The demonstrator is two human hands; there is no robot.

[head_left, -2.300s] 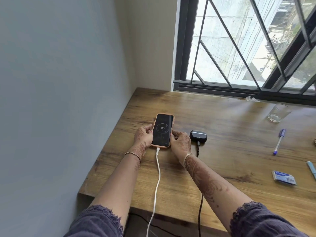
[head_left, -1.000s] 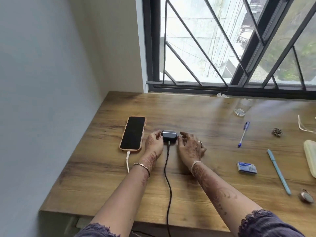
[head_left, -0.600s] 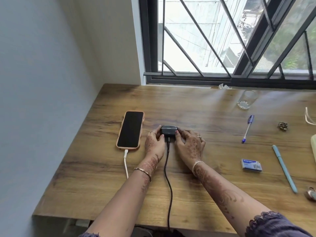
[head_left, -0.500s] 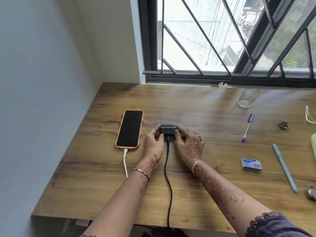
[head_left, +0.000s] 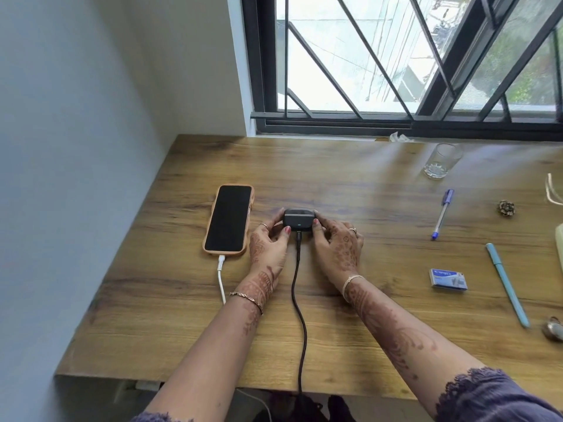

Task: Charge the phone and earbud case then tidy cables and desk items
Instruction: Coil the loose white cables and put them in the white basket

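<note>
Looking down through the head cam, I've got a wood-grain surface [head_left: 365,184] shoved into a corner of the room. There's a pale wall [head_left: 76,147] on the left and a black-framed window [head_left: 396,56] with slanted bars along the far edge. Daylight's coming in, so the far strip of wood is a bit glary.

Both hands are on the earbud case [head_left: 298,218], which sits left of the middle of the surface with a tiny green light on its front. The left hand [head_left: 268,245] has its grip pinching the case's left end, thumb at the front. The right hand [head_left: 338,245] does the same on the right end, so each grip is curled round the case, not spread. A black cable [head_left: 297,300] is plugged into the case's near side, runs between the wrists and drops off the near edge.

The phone [head_left: 228,219] lies flat just left of the left hand, screen dark, in a tan cover, with a white cable [head_left: 221,278] in its near end.

Over on the right there's a clear glass [head_left: 441,161] near the window, then a blue-capped pen [head_left: 442,214] and a light blue pen [head_left: 507,284]. A small blue box [head_left: 447,279] sits just left of the light blue pen, and there's a little brown knobbly thing [head_left: 506,208] I can't make out.
</note>
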